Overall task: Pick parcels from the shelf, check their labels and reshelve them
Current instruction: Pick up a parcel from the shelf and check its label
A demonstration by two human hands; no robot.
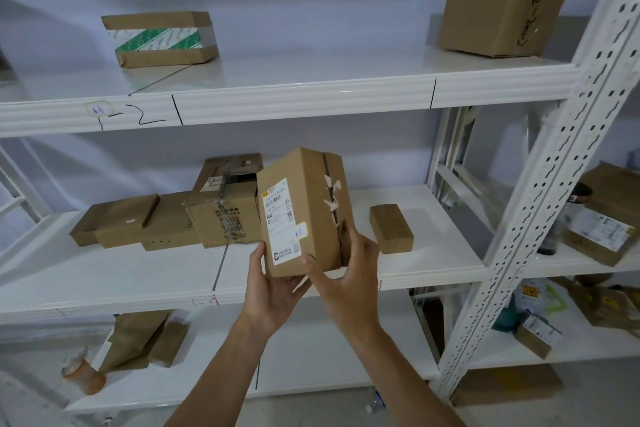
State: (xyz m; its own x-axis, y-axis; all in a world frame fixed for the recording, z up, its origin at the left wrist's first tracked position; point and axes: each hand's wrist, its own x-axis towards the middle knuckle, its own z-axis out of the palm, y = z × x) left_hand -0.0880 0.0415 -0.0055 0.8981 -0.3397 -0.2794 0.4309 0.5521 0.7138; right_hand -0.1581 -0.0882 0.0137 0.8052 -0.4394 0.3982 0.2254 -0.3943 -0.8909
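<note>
Both hands grip parcel [303,211] | left hand [273,288] beneath | right hand [349,274] alongside

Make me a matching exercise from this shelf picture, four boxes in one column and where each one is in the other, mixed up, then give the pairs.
Things:
1. box with green striped tape
2. box with handwriting on its side
3. labelled parcel
4. small plain box

Places:
A. middle shelf, right of the held parcel
B. top shelf, left
C. held in both hands, left hand and right hand
D. top shelf, right

Pairs: 1-B, 2-D, 3-C, 4-A
</note>
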